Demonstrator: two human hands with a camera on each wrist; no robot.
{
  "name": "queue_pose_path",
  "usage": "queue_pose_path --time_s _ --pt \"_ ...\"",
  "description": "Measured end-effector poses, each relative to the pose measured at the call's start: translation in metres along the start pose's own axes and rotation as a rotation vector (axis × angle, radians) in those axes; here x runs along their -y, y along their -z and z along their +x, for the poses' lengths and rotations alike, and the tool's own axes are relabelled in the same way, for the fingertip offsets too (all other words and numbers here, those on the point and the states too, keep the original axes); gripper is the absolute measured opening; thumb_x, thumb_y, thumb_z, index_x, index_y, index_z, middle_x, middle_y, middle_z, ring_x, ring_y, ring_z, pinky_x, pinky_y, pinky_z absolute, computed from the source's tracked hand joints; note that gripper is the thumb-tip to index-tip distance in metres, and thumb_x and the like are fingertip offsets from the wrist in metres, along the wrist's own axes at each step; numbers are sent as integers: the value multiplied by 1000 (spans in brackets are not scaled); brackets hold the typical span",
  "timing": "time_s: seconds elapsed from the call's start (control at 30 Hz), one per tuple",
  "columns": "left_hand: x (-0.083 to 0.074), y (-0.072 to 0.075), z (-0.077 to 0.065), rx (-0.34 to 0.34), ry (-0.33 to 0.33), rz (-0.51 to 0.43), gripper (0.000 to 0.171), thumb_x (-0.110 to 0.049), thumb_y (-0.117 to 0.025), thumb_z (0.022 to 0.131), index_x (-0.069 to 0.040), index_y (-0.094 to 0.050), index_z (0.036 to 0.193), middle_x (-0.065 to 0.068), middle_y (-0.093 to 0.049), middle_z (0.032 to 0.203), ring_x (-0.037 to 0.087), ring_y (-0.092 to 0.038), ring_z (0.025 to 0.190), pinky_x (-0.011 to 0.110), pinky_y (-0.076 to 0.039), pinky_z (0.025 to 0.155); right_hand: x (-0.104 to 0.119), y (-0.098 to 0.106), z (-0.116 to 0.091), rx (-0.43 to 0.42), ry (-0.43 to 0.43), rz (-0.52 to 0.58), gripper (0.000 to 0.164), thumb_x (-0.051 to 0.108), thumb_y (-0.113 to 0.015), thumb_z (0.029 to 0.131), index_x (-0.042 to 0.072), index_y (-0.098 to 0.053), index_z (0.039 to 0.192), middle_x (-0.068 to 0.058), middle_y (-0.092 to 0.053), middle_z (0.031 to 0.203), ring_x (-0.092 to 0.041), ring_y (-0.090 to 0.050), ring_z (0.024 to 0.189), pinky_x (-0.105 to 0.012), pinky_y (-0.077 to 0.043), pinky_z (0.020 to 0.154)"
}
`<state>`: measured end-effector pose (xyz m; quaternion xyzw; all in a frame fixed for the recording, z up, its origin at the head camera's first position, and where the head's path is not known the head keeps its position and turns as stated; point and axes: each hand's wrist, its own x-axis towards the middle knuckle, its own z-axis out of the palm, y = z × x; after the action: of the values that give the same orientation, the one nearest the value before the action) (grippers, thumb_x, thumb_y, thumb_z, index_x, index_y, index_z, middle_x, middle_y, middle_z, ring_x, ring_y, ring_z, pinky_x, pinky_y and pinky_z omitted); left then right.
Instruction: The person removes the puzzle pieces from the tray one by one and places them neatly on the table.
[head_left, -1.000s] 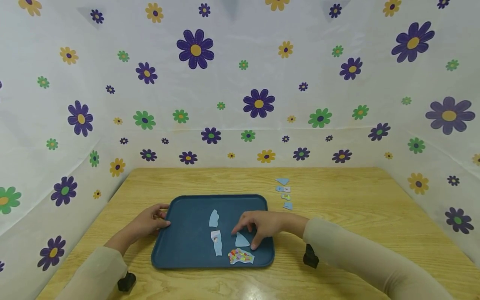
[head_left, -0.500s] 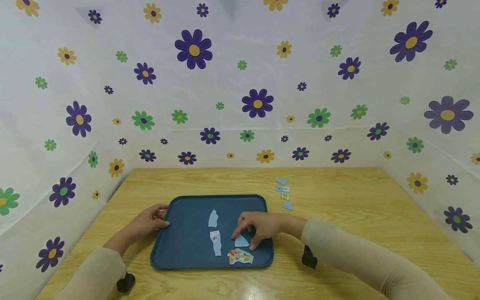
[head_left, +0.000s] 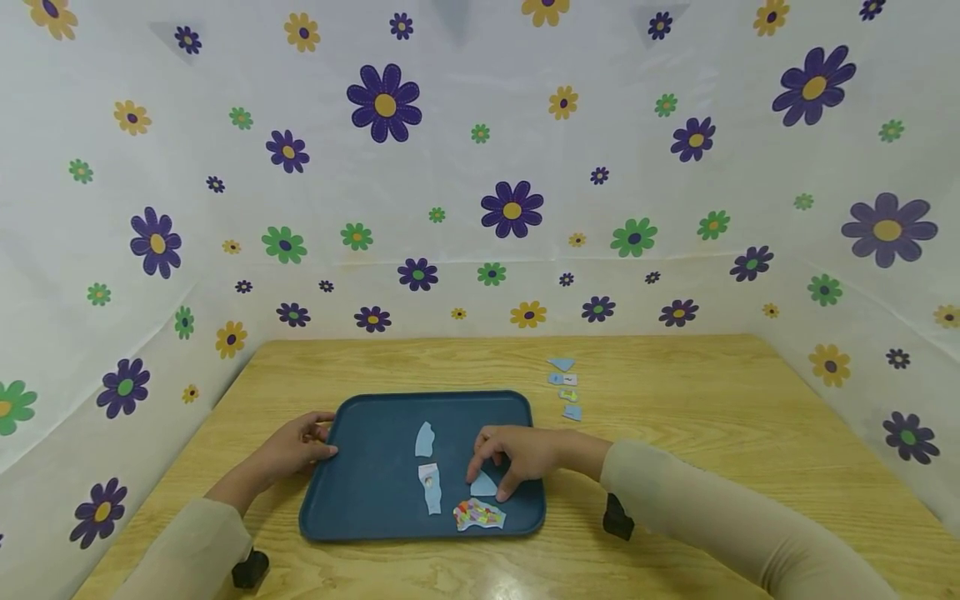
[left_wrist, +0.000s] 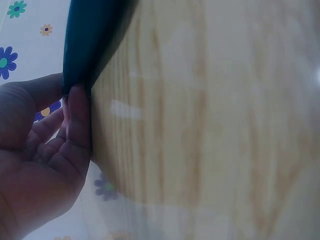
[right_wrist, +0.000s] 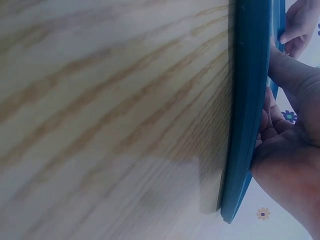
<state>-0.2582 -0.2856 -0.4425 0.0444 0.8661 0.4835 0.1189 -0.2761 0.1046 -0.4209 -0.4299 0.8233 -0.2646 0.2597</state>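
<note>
Fingers (head_left: 477, 463) of my right hand (head_left: 528, 452) are curving round a pale blue piece (head_left: 483, 487), lower centre in the head view, thumb and forefinger at its edges; my left hand (head_left: 296, 447), lower left, is gripping the tray (head_left: 367, 500). In the left wrist view, at left, left fingers (left_wrist: 77, 112) are pinching its rim. In the right wrist view, the tray is hiding my right fingertips.

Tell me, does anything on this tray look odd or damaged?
Two pieces stand out most: the multicoloured piece near the front of the tray and the printed strip to its left have wavy, uneven outlines. They may be torn or simply cut that way; I cannot tell which. Nothing looks spilled.
</note>
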Motion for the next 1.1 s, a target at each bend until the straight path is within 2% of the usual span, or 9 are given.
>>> queue_pose_path --time_s 0.6,0.8,1.1 --pt "-2 0 -3 9 3 -10 60 -3 -65 91 8 -36 143 15 -53 102 24 -55 86 38 -50 68 3 -1 -6 -63 13 53 35 12 -82 78 23 -72 109 10 -51 110 -12 -48 88 -26 -41 81" --pt "0 0 -2 10 11 -29 60 -3 -65 92 6 -36 144 15 -52 104 24 -56 86 38 -51 69 0 -1 -9 -127 30 70 32 15 -83 78 20 -71 108 6 -54 103 -12 -48 85 -27 -42 79" --pt "0 0 -1 9 15 -26 61 -3 -65 92 6 -35 144 15 -53 104 24 -57 86 39 -52 70 -5 4 -19 -247 -9 112 31 17 -81 81 22 -69 109 5 -53 103 -18 -48 88 -32 -43 78"
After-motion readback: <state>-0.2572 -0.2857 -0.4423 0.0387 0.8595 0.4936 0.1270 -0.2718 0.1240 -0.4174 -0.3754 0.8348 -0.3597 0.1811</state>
